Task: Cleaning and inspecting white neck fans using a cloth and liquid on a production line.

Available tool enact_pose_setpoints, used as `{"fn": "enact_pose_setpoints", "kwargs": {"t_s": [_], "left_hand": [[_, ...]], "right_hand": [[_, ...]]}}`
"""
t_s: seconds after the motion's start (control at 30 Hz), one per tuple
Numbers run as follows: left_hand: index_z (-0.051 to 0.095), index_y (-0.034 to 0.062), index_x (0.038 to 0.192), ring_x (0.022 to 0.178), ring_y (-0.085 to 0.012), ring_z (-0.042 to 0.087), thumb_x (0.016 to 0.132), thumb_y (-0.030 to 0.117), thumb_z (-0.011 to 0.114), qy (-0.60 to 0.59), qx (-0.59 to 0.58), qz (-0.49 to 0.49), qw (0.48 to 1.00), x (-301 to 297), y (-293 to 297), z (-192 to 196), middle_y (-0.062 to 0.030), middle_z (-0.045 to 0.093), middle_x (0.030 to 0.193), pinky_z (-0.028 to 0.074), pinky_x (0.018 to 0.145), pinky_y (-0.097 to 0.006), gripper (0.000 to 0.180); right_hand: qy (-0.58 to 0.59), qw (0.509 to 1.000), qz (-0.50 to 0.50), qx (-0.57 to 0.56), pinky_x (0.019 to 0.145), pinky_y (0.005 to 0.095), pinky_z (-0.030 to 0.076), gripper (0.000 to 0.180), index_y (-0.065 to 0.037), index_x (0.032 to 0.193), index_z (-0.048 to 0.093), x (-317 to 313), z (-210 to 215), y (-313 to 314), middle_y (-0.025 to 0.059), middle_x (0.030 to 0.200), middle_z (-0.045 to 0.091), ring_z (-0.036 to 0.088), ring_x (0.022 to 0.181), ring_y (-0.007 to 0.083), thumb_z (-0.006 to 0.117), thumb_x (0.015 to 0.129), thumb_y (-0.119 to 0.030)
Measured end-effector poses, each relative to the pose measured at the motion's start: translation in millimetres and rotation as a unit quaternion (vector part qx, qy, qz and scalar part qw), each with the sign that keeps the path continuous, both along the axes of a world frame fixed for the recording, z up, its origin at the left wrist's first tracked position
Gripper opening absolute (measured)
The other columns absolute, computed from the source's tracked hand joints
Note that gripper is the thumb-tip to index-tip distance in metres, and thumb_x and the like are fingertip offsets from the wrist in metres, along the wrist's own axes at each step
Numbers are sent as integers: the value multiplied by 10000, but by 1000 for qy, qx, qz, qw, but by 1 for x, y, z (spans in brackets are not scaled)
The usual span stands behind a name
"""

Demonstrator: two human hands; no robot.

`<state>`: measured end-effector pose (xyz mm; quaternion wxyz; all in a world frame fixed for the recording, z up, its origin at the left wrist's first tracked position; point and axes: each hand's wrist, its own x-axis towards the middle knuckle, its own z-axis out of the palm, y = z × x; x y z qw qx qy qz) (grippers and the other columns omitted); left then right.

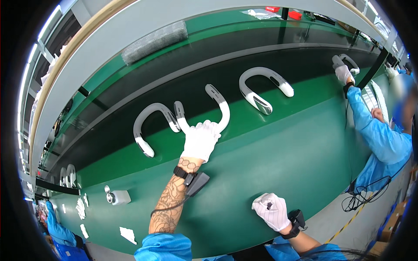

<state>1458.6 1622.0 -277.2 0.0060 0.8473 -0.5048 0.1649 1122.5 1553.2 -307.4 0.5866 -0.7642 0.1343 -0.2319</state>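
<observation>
White glossy U-shaped neckband [209, 108]: we're gripping its bend w/ L hand [200, 140], fingers clamped, arms pointing up-belt; R hand [272, 211] fisted.

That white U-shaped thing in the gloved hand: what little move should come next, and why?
Probably lift it a little off the belt. The left hand already grips the middle U-shaped piece at its bend, and its arm almost touches the neighbouring piece, so sliding could knock that. The right hand rests in a fist on the green table.
</observation>
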Motion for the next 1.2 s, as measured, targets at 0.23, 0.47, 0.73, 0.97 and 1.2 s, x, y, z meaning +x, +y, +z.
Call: {"fn": "enact_pose_setpoints", "kwargs": {"t_s": [0.23, 0.47, 0.73, 0.97, 1.2], "left_hand": [[694, 114, 1096, 865, -267, 630, 833, 176, 809, 268, -86, -129, 951, -94, 115, 30, -49, 636, 954, 514, 775, -440, 294], [683, 105, 1140, 1031, -351, 681, 870, 316, 843, 405, -218, -93, 883, -149, 223, 29, -79, 732, 1097, 482, 965, -479, 378], [706, 175, 1182, 914, -253, 634, 798, 260, 830, 246, -49, -78, 965, -170, 227, 25, -20, 644, 929, 444, 950, -444, 412], [686, 143, 1179, 944, -220, 638, 771, 270, 857, 180, 2, -97, 979, -177, 223, -9, -5, 667, 954, 445, 962, -429, 460], [693, 121, 1059, 778, -198, 585, 769, 442, 870, 216, -10, 36, 976, -196, 202, -32, 10, 612, 873, 428, 689, -388, 468]], "right_hand": [[-10, 992, -79, 96, 686, 278, 558, 185, -28, 1083, 591, 7, 49, -29, 99, 1006, 689, 666, 842, 126, 736, 976, 15], [-53, 991, -40, 113, 725, 274, 593, 373, 16, 1269, 646, 71, 71, -25, 84, 1100, 746, 706, 851, 134, 798, 929, -3], [-115, 985, 55, -120, 669, 297, 574, 273, -56, 1067, 758, 114, 61, -8, 84, 975, 747, 714, 765, 174, 889, 842, -138], [-60, 949, 87, -298, 644, 317, 560, 262, -70, 1007, 738, 121, 22, -19, 71, 916, 719, 687, 700, 219, 891, 833, -191], [-38, 882, 164, -440, 723, 336, 579, 208, -116, 1070, 782, 166, 24, -8, 29, 967, 731, 692, 795, 242, 819, 874, -174]]}}
